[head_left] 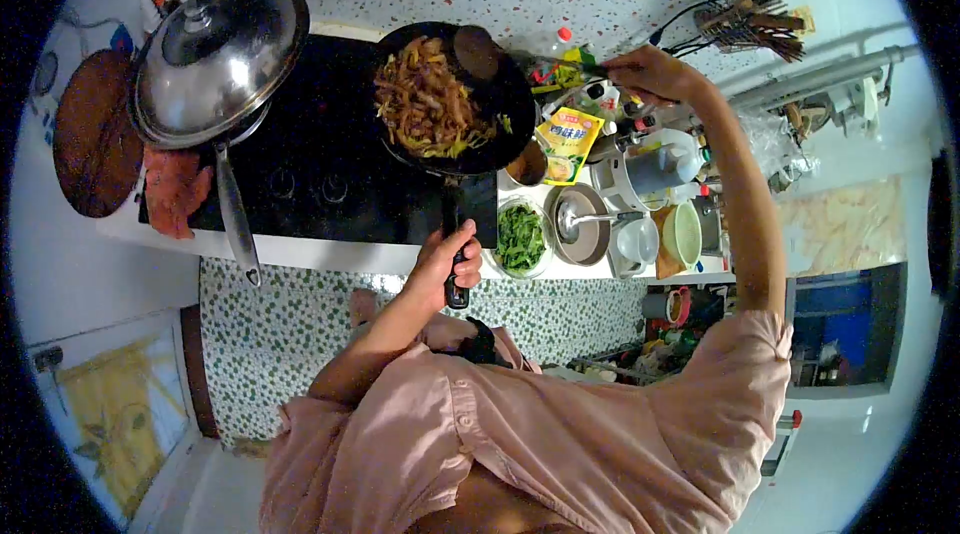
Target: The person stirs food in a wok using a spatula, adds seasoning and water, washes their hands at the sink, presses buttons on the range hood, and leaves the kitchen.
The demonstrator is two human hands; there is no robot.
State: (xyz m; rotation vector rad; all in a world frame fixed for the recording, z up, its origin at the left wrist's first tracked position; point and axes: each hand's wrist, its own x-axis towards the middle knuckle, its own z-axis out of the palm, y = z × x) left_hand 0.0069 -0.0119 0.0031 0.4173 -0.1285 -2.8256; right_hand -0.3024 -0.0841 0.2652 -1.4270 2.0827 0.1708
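Note:
My left hand (438,269) is wrapped round the black handle of a frying pan (515,109) on the right part of the black cooktop (335,149). Browned strips of food (430,94), which look like sliced meat with some yellow-green pieces, fill the pan's left side. My right hand (658,76) reaches in from the right, its fingers closed on the handle of a spatula (477,52). The spatula's dark, rounded head is inside the pan near its far rim, beside the food.
Left on the cooktop stands a pan with a domed metal lid (222,49); its handle juts past the counter edge. A reddish cloth (176,189) lies beside it. Right of my pan are a bowl of chopped greens (521,237), a metal ladle (568,221) in a bowl, and a yellow packet (572,142).

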